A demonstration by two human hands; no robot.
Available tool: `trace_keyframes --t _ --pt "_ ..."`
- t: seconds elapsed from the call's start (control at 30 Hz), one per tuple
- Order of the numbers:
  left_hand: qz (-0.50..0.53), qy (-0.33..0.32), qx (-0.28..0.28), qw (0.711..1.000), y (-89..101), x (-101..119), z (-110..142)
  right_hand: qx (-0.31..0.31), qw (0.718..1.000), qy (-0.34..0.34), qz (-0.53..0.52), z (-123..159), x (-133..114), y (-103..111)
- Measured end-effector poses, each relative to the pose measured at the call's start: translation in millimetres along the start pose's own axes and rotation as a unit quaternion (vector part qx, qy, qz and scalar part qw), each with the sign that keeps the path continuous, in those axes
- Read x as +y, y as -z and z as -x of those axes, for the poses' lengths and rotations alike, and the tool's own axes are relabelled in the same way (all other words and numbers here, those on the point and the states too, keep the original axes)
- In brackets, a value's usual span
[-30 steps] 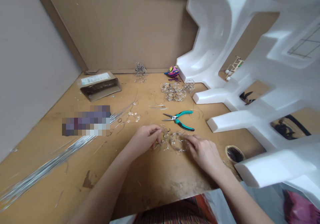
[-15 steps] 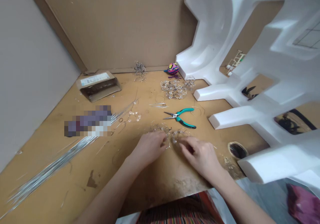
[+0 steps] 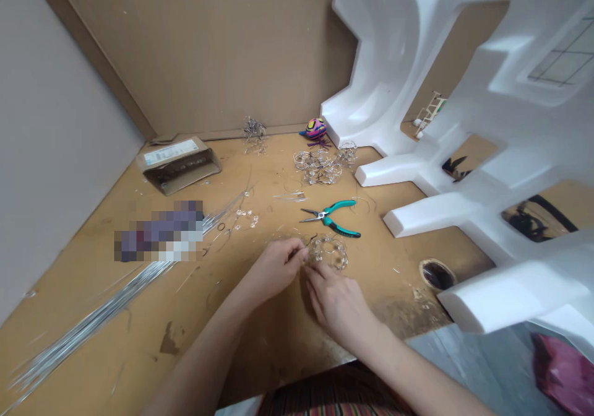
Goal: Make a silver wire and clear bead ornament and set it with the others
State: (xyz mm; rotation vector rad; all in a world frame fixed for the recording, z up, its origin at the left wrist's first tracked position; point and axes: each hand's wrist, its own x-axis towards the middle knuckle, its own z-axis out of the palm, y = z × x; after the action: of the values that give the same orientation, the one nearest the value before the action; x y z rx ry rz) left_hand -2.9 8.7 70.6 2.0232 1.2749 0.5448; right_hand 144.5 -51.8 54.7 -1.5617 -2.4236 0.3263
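Note:
A cluster of thin wire rings with clear beads (image 3: 330, 250) lies on the brown board near its front. My left hand (image 3: 275, 267) is curled closed, pinching the left end of that cluster. My right hand (image 3: 338, 303) reaches in from the lower right, its fingertips pressed together at the same spot beside the left hand's pinch. Teal-handled pliers (image 3: 331, 216) lie just beyond the cluster, untouched.
A long bundle of straight wires (image 3: 99, 307) runs along the left. A small cardboard box (image 3: 177, 164) sits at the back left. More ring clusters (image 3: 318, 165) and a colourful toy (image 3: 316, 129) lie at the back. White foam blocks (image 3: 440, 156) fill the right side, with a round hole (image 3: 435, 274) nearby.
My right hand has moved left from the right side of the ring cluster to meet the left hand. The cluster is now uncovered on its right.

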Motion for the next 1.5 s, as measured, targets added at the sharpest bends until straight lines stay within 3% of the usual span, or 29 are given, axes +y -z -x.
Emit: trace_keyframes --t 0.1,0.23,0.4,0.57,0.77,0.87,1.13,1.27,1.5 --pt "0.005 0.002 -0.012 1.0 -0.8 1.9 0.4 -0.022 0.998 0.008 0.053 -0.4 -4.4 -1.5" --pt "-0.03 0.008 -0.01 0.999 -3.3 3.2 0.1 -0.004 0.999 0.027 0.017 5.6 4.9 10.1" --pt "-0.041 0.004 -0.014 0.999 -3.1 3.0 0.1 0.083 0.992 -0.075 0.062 0.3 36.9 36.9" --pt "-0.031 0.012 -0.022 0.999 -1.7 2.9 0.6 0.016 0.991 -0.048 0.128 -17.3 50.2 49.1" --pt "-0.027 0.026 -0.02 0.999 -1.9 5.8 1.0 -0.021 0.997 0.007 0.073 -19.8 54.5 51.5" --pt "-0.023 0.025 -0.023 0.999 -1.3 6.6 1.3 -0.022 0.998 0.0 0.062 -19.9 55.7 52.3" --pt "-0.002 0.029 -0.007 1.0 -3.4 2.4 1.3 0.06 0.995 0.034 0.074 -11.0 57.5 38.0" --pt "0.011 0.032 -0.011 0.999 -3.8 1.0 1.1 0.059 0.996 0.037 0.055 3.8 59.7 29.5" --pt "0.036 0.038 -0.029 0.998 -2.3 -2.2 1.0 0.077 0.997 0.007 0.002 -2.6 56.2 49.1"
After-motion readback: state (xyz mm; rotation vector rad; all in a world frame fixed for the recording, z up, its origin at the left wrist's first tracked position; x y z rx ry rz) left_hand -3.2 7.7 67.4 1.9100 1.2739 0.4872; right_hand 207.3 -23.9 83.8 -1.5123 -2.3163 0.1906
